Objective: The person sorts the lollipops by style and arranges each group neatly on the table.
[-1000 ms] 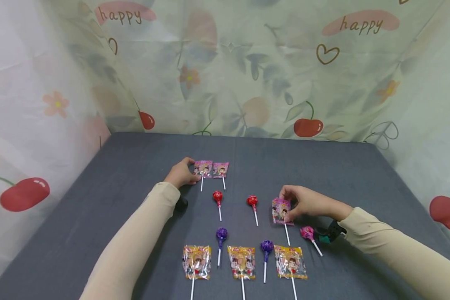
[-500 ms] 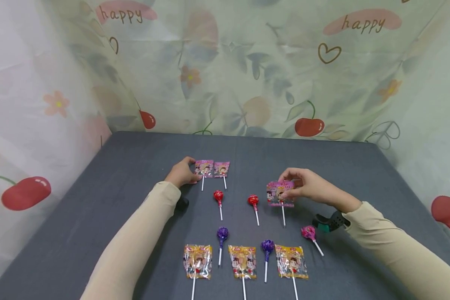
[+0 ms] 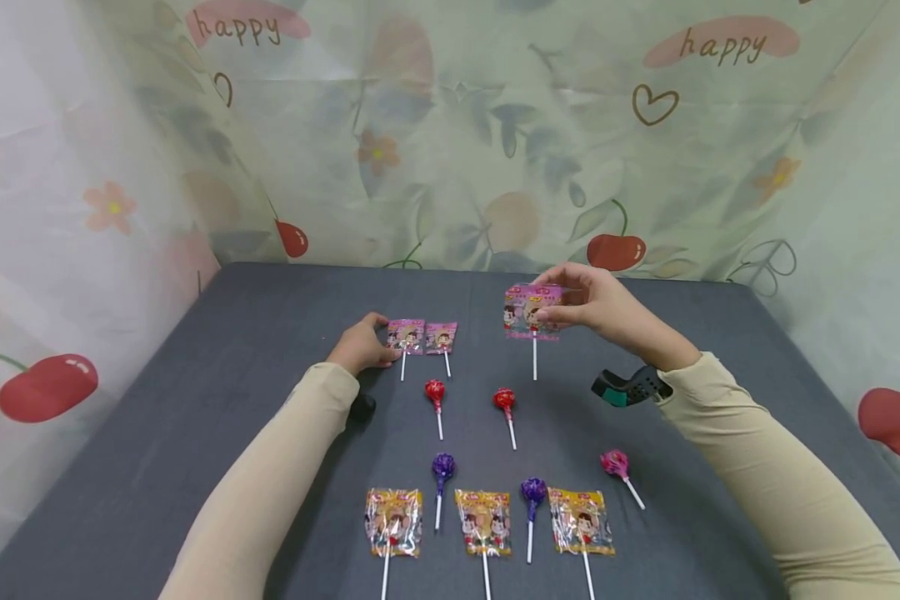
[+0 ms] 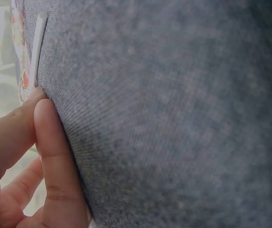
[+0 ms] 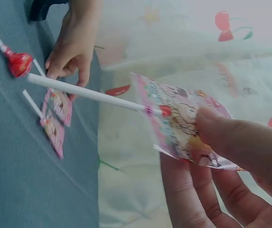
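My right hand (image 3: 600, 308) pinches a pink-packet lollipop (image 5: 183, 123) between thumb and fingers, raised above the far part of the table, its white stick hanging down in the head view. My left hand (image 3: 363, 344) holds the left edge of another pink-packet lollipop (image 3: 407, 336), which lies flat with its stick toward me. Close against that one on its right lies a smaller-looking pink-packet lollipop (image 3: 441, 337). In the left wrist view, the left fingertips (image 4: 48, 116) are at the table surface beside a white stick (image 4: 38, 47); the packet is mostly hidden there.
Two red lollipops (image 3: 435, 392) lie in front of the hands, with two purple lollipops (image 3: 443, 467) nearer me. A pink lollipop (image 3: 615, 463) lies on the right. A row of yellow-packet lollipops (image 3: 483, 525) lines the front of the grey table (image 3: 195, 400). A patterned curtain (image 3: 457, 167) stands behind.
My right hand has lifted the pink-packet lollipop from beside the pink lollipop and carried it away from me and slightly left. The left hand stays at its packet.
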